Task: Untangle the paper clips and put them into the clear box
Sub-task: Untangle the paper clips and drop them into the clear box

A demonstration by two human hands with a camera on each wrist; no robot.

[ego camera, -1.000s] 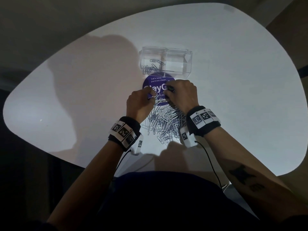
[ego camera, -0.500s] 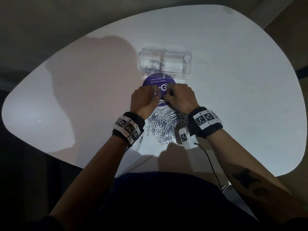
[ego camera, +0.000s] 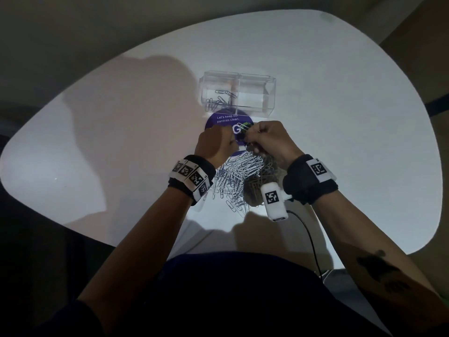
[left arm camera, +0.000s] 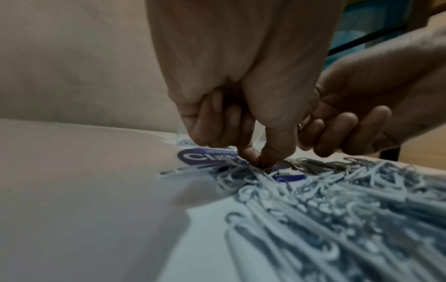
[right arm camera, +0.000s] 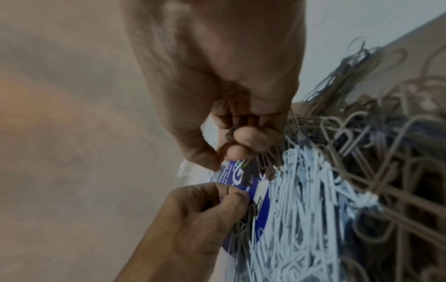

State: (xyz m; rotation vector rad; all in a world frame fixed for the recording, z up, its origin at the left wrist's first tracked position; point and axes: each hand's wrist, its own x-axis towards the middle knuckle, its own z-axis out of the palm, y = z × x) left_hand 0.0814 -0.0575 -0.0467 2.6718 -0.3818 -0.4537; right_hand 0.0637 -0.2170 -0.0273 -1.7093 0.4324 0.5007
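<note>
A tangled pile of silver paper clips lies on the white table before me. My left hand pinches clips at the pile's far edge with thumb and forefinger. My right hand grips a clump of linked clips, which hangs from its curled fingers slightly above the pile. The clear box stands just beyond both hands, and several loose clips lie in its left compartment. Its right compartment looks bare.
A round purple sticker with white lettering lies between the box and the pile, partly under the clips. A white wrist camera with a black cable hangs near the table's front edge.
Both hands have closed in over the purple sticker. The right wrist has risen and tipped, and it has drawn a clump of clips up from the pile.
</note>
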